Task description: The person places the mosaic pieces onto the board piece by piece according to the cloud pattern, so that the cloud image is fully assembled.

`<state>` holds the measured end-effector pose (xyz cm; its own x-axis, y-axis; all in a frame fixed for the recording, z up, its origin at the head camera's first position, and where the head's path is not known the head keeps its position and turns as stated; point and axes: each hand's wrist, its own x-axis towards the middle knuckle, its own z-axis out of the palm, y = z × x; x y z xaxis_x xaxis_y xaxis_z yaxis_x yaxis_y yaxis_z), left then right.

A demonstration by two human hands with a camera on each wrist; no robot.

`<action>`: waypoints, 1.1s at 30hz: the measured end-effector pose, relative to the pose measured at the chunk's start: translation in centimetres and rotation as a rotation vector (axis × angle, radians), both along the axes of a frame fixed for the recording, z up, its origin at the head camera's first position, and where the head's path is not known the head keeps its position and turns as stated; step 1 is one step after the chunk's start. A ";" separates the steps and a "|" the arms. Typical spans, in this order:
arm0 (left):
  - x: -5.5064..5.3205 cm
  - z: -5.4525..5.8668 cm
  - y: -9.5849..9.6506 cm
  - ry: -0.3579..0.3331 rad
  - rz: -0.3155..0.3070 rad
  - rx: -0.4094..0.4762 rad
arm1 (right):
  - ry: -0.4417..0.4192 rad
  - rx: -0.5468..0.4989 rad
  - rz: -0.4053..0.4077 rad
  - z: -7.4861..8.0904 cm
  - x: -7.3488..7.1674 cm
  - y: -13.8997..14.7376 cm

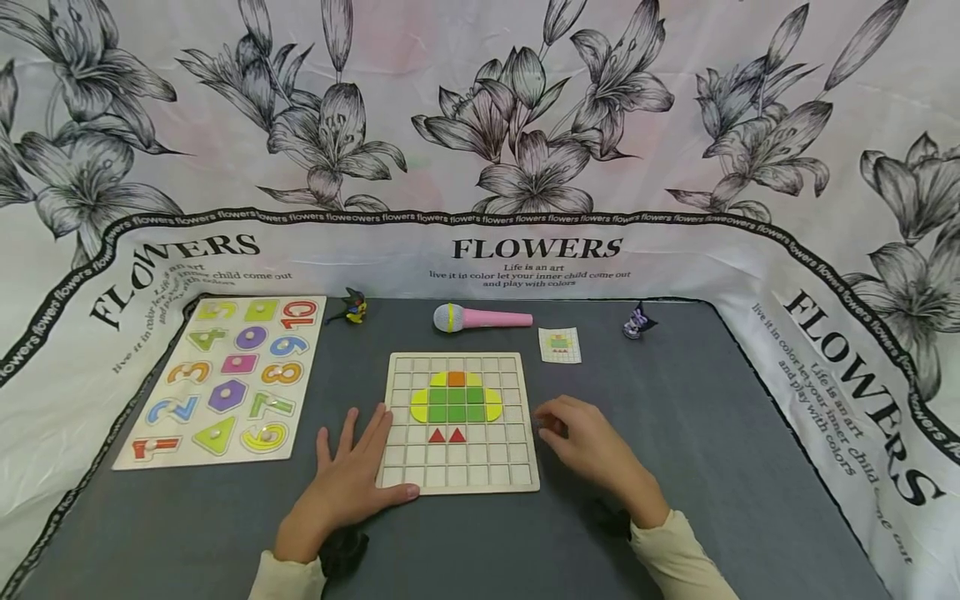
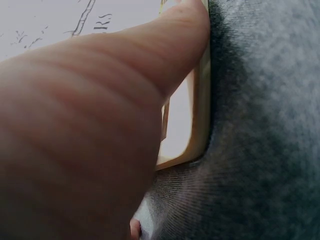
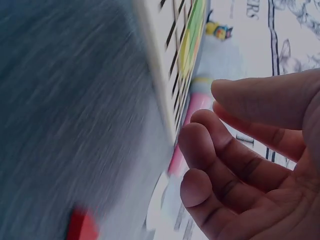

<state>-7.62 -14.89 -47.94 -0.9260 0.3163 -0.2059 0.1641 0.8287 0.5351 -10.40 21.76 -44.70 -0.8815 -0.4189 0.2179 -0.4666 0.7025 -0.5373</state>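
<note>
A pale wooden grid board (image 1: 457,477) lies in the middle of the dark grey cloth. Green squares (image 1: 456,404), yellow rounded pieces (image 1: 418,406), one orange square (image 1: 456,379) and two red triangles (image 1: 447,435) sit in its cells. My left hand (image 1: 348,479) rests spread along the board's left edge, its thumb on the near left corner. Just off the right edge hovers my right hand (image 1: 588,442), fingers loosely bent, with nothing visible between thumb and fingertips in the right wrist view. A blurred red piece (image 3: 82,225) shows over the grey surface there.
A small pattern card (image 1: 559,345) lies beyond the board's right corner. Behind the board is a pink toy microphone (image 1: 487,319). Two small figurines stand at the back, one yellow and black (image 1: 354,307), one purple (image 1: 637,322). A number-and-shape puzzle board (image 1: 225,383) lies left.
</note>
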 end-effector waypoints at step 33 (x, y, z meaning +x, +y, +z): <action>0.1 0.0 0.0 0.002 0.014 0.010 | -0.068 0.010 -0.094 -1.7 2.6 7.2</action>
